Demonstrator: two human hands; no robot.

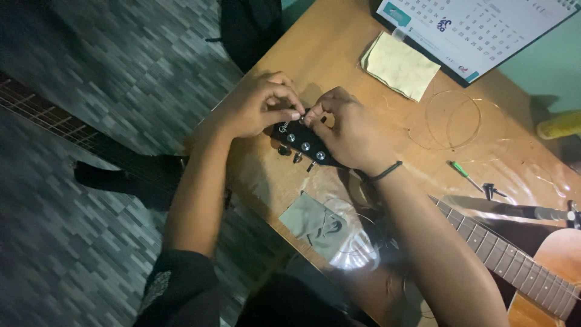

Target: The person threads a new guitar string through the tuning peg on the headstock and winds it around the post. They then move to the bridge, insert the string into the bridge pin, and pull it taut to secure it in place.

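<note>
Nearest the lens, two bare forearms reach out over a wooden table [339,54]. Left hand [257,109] pinches its fingertips narrowly at the top of a guitar headstock [302,144]; whether a thin string sits between them I cannot tell. That headstock is glossy black with silver tuning posts, lying flat on the table, probably stiff and solid, best steadied by its edges, while any wire here would be springy and slippery. Right hand [348,130], a dark band at the wrist, closes its fingertips on the same spot. Farther right lie a coiled string [452,120] and a yellow cloth [400,65].
</note>
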